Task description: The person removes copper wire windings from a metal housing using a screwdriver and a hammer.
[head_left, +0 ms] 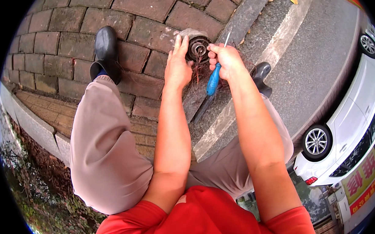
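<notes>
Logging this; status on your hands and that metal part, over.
Left hand against round metal part; right hand gripping blue screwdriver; thin reddish wires tangled beside the part.

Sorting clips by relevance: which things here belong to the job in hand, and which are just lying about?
In the job:
round dark metal part
thin reddish strands
blue-handled screwdriver

Just about:
small yellow leaf
white parked car

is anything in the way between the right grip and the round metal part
No solid obstacle is visible. The right grip, holding the blue-handled screwdriver, is right by the right side of the round metal part. Thin reddish strands straggle along its near side; whether the fingers touch the metal is unclear.
</notes>
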Motion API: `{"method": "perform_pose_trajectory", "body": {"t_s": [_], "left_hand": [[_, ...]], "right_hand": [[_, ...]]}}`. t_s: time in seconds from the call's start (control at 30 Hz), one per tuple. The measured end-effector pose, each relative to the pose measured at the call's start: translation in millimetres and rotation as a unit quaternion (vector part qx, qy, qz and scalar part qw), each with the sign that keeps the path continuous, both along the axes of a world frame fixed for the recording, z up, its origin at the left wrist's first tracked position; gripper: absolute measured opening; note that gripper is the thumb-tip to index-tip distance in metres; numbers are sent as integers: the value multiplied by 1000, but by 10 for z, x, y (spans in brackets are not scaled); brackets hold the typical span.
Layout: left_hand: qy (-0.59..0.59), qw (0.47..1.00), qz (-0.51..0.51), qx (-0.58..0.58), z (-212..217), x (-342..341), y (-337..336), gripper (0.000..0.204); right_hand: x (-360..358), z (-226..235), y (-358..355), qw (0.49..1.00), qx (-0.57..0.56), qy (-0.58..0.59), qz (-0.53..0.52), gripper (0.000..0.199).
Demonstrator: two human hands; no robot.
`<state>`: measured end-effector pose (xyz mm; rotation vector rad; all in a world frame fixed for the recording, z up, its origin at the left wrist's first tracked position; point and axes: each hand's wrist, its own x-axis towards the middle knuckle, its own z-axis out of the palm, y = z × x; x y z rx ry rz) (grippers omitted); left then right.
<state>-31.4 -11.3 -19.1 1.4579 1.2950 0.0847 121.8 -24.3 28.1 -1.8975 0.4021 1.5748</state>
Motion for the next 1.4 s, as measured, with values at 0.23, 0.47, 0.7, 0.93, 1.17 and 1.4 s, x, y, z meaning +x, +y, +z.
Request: {"method": "perform_pose_trajectory", "body": {"t_s": [0.23, 0.47, 0.7, 0.93, 1.17, 1.4], "left_hand": [[-5, 1000, 15, 1, 37, 30, -7, 86], [-55, 998, 43, 8, -37, -21, -18, 82], [-70, 997, 10, -14, -96, -110, 8, 80], [-53, 998, -21, -25, -91, -123, 33, 78], [-50, 998, -27, -32, -131, -121, 59, 76], [-19, 996, -16, -87, -65, -89, 115, 75]], "right_hand": [[-207, 187, 89, 990, 61, -93, 88, 12], [-491, 458, 72, 971, 101, -138, 168, 10], [-539, 777, -199, 927, 33, -208, 311, 17], [-565, 1003, -343, 908, 25, -221, 356, 17], [-544, 1255, -483, 931, 42, -186, 311, 15], [-450, 1510, -632, 973, 43, -116, 194, 10]]}}
